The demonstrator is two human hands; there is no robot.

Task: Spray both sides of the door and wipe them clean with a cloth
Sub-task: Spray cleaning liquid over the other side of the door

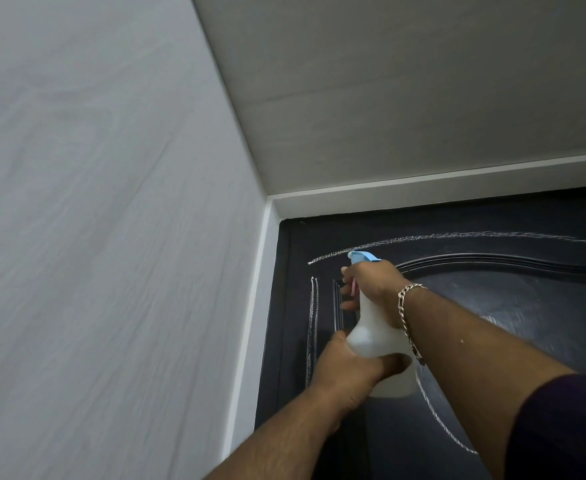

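Two hands hold one bottle (374, 344) up against the door (492, 323). The right hand (371, 282) is wrapped round the bottle's neck, its forearm reaching in from the lower right with a chain bracelet (407, 317) at the wrist and a dark sleeve (561, 427) further down; its fingers curl across the pink trigger (355, 287), just under the blue nozzle (362, 257). The left hand (350, 368) comes up from below and grips the bottle's wide lower part, thumb across the near side, fingers hidden behind it.

The bottle is translucent white, tilted a little so the nozzle points up and left at the door's top left corner. How close the nozzle is to the door surface cannot be told.

Black and panelled, the door has a raised arched moulding (492, 259) curving to the right of the right hand. White streaks (423, 242) sweep over the arch above the hands, two more run down the door's left stile just left of the hands, and another curves below the right forearm.

Left of the hands a white frame (250, 323) borders the door, then a grey wall (94, 237) close by. Above the hands the frame's top strip meets the ceiling (406, 98).
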